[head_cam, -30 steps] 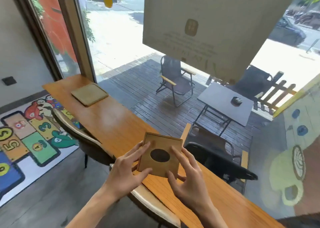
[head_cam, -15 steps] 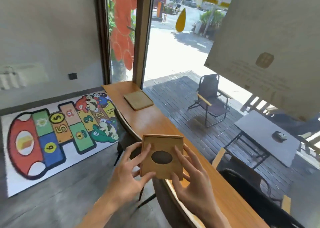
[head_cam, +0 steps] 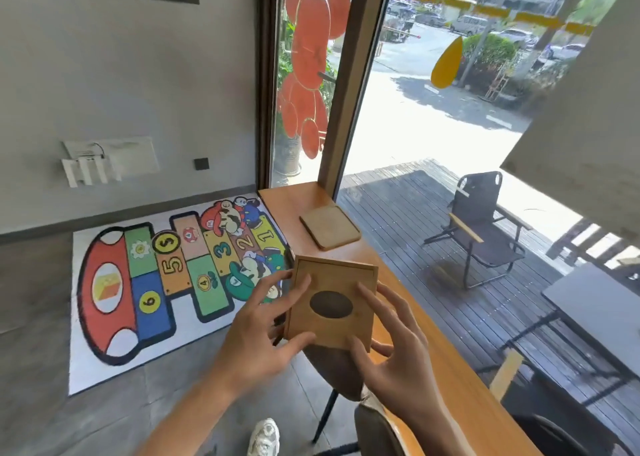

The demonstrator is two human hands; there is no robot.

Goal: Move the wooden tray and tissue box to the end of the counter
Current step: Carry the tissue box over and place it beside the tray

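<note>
A wooden tissue box (head_cam: 330,305) with a dark oval opening in its top is held in the air above the counter's near edge. My left hand (head_cam: 263,331) grips its left side and my right hand (head_cam: 391,338) grips its right side, fingers spread over the top. The flat square wooden tray (head_cam: 329,226) lies on the orange-brown counter (head_cam: 433,348) near its far end, by the window post. The box is well short of the tray.
A chair back (head_cam: 332,369) stands under the box, and another chair (head_cam: 377,428) sits closer to me. A colourful hopscotch mat (head_cam: 156,282) covers the floor at left. The window glass runs along the counter's right side. My shoe (head_cam: 265,438) shows below.
Both hands have carried the tissue box along the counter toward its far end. The tray looks nearer and larger, and the view has turned left toward the wall and mat.
</note>
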